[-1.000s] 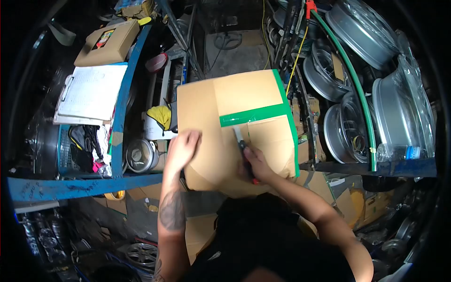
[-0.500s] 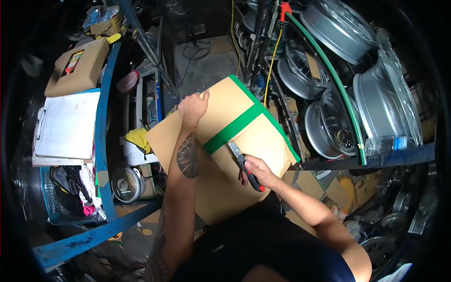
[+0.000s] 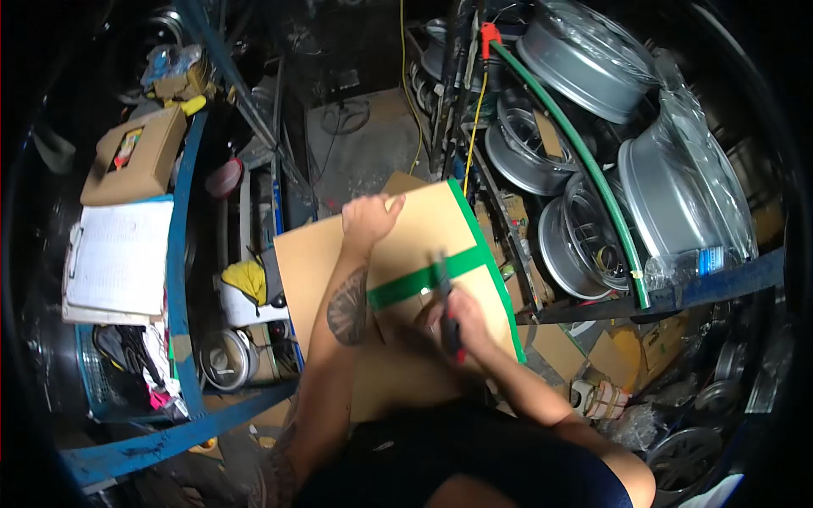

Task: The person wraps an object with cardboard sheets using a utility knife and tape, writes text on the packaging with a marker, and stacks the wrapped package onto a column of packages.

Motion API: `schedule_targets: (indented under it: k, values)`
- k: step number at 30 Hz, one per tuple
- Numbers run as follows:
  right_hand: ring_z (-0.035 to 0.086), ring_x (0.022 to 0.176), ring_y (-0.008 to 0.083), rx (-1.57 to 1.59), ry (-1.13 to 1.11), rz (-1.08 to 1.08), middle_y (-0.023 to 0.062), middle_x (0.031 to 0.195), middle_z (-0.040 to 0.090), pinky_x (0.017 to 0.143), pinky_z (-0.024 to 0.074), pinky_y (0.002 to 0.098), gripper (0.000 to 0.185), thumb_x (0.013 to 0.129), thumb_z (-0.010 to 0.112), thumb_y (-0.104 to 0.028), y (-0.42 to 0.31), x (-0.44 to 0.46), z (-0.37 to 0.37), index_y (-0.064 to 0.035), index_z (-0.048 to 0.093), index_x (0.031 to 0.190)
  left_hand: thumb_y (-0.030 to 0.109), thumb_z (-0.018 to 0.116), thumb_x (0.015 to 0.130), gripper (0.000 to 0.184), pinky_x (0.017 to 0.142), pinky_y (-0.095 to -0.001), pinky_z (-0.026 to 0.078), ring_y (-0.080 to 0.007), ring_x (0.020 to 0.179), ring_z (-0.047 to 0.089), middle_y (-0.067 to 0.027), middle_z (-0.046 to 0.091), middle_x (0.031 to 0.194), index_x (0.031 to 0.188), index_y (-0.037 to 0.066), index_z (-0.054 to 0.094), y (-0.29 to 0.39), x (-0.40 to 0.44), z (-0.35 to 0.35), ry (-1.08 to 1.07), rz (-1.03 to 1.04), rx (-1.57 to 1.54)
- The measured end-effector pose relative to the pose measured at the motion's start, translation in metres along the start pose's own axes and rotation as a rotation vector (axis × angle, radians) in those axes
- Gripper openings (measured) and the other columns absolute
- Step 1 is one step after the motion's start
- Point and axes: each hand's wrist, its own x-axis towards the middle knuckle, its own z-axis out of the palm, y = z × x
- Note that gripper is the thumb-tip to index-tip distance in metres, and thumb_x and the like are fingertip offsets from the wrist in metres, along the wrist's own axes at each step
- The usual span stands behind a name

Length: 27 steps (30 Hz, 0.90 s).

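Observation:
A cardboard box (image 3: pixel 322 262) with green tape (image 3: pixel 406 286) across its face and along its right edge is in front of my body. My left hand (image 3: pixel 371 218) grips the box's far edge, thumb on the near face and the other fingers partly hidden. In my right hand (image 3: pixel 464 322) is a utility knife (image 3: pixel 450 315) with a black and red handle. It is smeared by motion, its blade pointing away from me over the strip of tape. Whether the blade touches the cardboard I cannot tell.
Silver wheel rims (image 3: pixel 584 72) sit on a rack at the right, with a green tube (image 3: pixel 584 152) in front. At the left, a blue-framed shelf (image 3: pixel 176 271) holds a clipboard with papers (image 3: pixel 123 254) and a smaller carton (image 3: pixel 140 161). Cardboard pieces (image 3: pixel 555 349) lie low at the right.
The box has turned and sits lower in view, its taped edge now steeper. My right hand has swung the knife more upright. My left hand stays on the far edge.

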Motion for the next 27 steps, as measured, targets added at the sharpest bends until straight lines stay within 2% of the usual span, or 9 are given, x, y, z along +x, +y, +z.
schedule_targets:
  k: [6,9,12,14,17,21,23,25,27]
  values:
    - [0.071,0.104,0.0417,-1.039,0.181,-0.071,0.0226,0.107,0.075,0.086,0.0534,0.0495,0.038,0.111,0.043,-0.036,-0.067,0.138,-0.06,-0.0016,0.06,0.114,0.061,0.052,0.097,0.058,0.077,-0.0541,0.056,-0.044,0.081,0.072,-0.0238,0.073,0.084,0.095,0.009,0.078,0.022,-0.03,0.016,0.093,0.038,-0.05]
    - [0.072,0.105,0.0396,-0.876,0.162,-0.134,0.0235,0.109,0.074,0.086,0.0543,0.0472,0.039,0.111,0.043,-0.036,-0.041,0.162,-0.078,-0.0001,0.056,0.117,0.06,0.05,0.098,0.06,0.08,-0.0524,0.055,-0.0427,0.085,0.073,-0.0222,0.074,0.085,0.097,0.007,0.077,0.014,-0.032,0.015,0.072,-0.011,-0.099]
    - [0.073,0.105,0.0365,-0.473,0.132,0.207,0.0283,0.116,0.072,0.09,0.0571,0.043,0.046,0.112,0.042,-0.038,-0.028,0.189,-0.088,0.0021,0.052,0.131,0.056,0.055,0.097,0.054,0.088,-0.0517,0.053,-0.0401,0.094,0.072,-0.0214,0.075,0.097,0.102,0.006,0.075,0.016,-0.031,0.015,0.012,-0.083,-0.059]
    - [0.071,0.107,0.0364,0.019,0.171,0.524,0.0341,0.123,0.067,0.093,0.0587,0.0428,0.055,0.111,0.042,-0.041,-0.01,0.206,-0.102,0.0041,0.043,0.143,0.05,0.061,0.095,0.047,0.091,-0.0493,0.052,-0.039,0.101,0.07,-0.018,0.074,0.109,0.111,0.008,0.073,0.013,-0.035,0.022,0.208,0.1,-0.036]
    - [0.071,0.109,0.0379,0.119,0.162,0.607,0.0372,0.124,0.064,0.093,0.0591,0.0425,0.059,0.11,0.045,-0.041,-0.003,0.209,-0.116,0.0056,0.038,0.145,0.042,0.068,0.092,0.045,0.097,-0.0463,0.049,-0.0368,0.111,0.065,-0.014,0.071,0.122,0.121,0.008,0.07,0.015,-0.03,0.027,0.293,0.449,-0.162]
    - [0.07,0.074,0.0244,-0.015,0.31,0.25,0.0189,0.094,0.072,0.078,0.0609,0.0355,0.044,0.107,0.056,-0.039,-0.015,0.188,-0.116,0.0021,0.058,0.123,0.035,0.075,0.088,0.047,0.098,-0.0461,0.049,-0.0369,0.112,0.064,-0.0138,0.072,0.12,0.125,0.007,0.068,0.018,-0.029,0.04,0.263,0.547,-0.26]
    - [0.062,0.063,0.0146,0.159,0.328,0.195,0.0048,0.074,0.062,0.064,0.0527,0.0245,0.033,0.108,0.057,-0.033,-0.035,0.177,-0.113,-0.0015,0.065,0.113,0.034,0.078,0.085,0.049,0.098,-0.0456,0.049,-0.0367,0.113,0.064,-0.0137,0.072,0.118,0.125,0.006,0.068,0.018,-0.018,0.045,0.132,0.509,-0.324]
    - [0.059,0.064,0.0127,-0.427,0.07,0.206,0.003,0.073,0.063,0.064,0.0513,0.0264,0.03,0.107,0.058,-0.029,-0.061,0.181,-0.122,-0.0026,0.067,0.117,0.035,0.081,0.082,0.055,0.099,-0.0453,0.049,-0.0366,0.112,0.064,-0.0133,0.073,0.116,0.126,0.005,0.067,0.013,-0.008,0.044,0.02,0.455,-0.391]
    - [0.069,0.076,0.0273,-1.278,-0.134,0.084,0.0138,0.083,0.071,0.075,0.0548,0.0409,0.032,0.102,0.061,-0.023,-0.111,0.176,-0.098,-0.018,0.067,0.133,0.037,0.085,0.078,0.065,0.1,-0.0451,0.049,-0.0363,0.112,0.065,-0.0126,0.074,0.114,0.131,0.005,0.063,0.009,0.001,0.038,-0.072,0.411,-0.458]
